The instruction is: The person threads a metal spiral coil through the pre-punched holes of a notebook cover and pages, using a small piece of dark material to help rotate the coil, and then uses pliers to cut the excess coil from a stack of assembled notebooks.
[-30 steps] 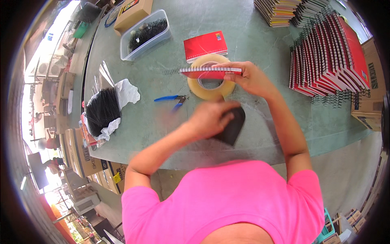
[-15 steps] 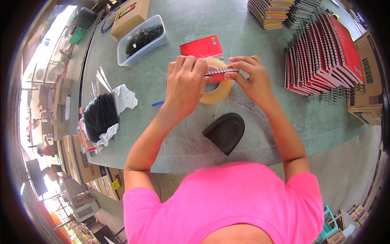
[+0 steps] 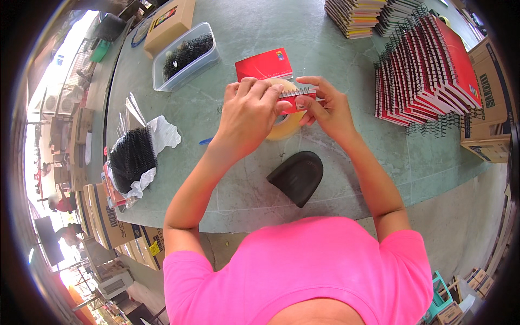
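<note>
Between my two hands is a small red notebook (image 3: 296, 103), with a spiral coil along its upper edge. My left hand (image 3: 250, 111) is closed on the notebook's left end. At the right end my right hand (image 3: 327, 108) pinches it between thumb and fingers. Just beneath the notebook lies a wide roll of clear tape (image 3: 287, 130), partly covered by my hands. Beyond it on the table is a red-covered booklet (image 3: 264, 64). Closer to me rests a dark, rounded wedge-shaped block (image 3: 297, 177).
Stacked red spiral notebooks (image 3: 422, 76) stand at the right beside a cardboard box (image 3: 487, 103). More notebooks (image 3: 355, 19) are piled at the back. To the left are a clear plastic tub (image 3: 187, 65) of black coils, a bundle of black coils (image 3: 131, 157) and a blue pen (image 3: 206, 141).
The notebook has tilted in my hands, so more of its red cover shows below the coil. My right-hand fingers have shifted around its right end.
</note>
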Demonstrator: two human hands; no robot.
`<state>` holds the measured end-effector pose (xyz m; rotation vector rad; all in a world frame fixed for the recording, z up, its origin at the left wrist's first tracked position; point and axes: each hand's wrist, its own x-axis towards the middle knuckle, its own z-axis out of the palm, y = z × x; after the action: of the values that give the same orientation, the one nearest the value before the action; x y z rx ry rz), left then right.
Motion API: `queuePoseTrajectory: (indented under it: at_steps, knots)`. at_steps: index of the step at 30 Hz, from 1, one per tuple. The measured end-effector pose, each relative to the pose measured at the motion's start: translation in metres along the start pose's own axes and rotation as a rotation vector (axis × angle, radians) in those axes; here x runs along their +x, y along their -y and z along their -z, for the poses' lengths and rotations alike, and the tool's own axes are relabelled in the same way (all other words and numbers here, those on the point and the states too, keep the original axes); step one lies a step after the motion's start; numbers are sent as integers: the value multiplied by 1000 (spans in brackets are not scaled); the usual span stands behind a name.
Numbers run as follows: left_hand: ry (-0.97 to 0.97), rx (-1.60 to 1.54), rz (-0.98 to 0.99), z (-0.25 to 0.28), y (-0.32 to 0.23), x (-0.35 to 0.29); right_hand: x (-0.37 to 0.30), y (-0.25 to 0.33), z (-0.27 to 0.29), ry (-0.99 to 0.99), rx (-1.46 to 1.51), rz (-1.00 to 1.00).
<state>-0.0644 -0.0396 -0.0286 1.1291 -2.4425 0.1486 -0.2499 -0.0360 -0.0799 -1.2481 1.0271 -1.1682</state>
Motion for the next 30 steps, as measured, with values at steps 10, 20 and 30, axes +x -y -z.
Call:
queuePoseTrajectory:
  at_steps: [10, 20, 30]
  knots:
    - [5, -93, 39, -3, -6, 7, -1, -2, 3, 104, 39, -74]
    - [86, -151, 55, -10, 1, 11, 2, -10, 10, 143, -96, -59]
    - [14, -461, 0, -23, -14, 26, 4, -13, 11, 139, -227, -2]
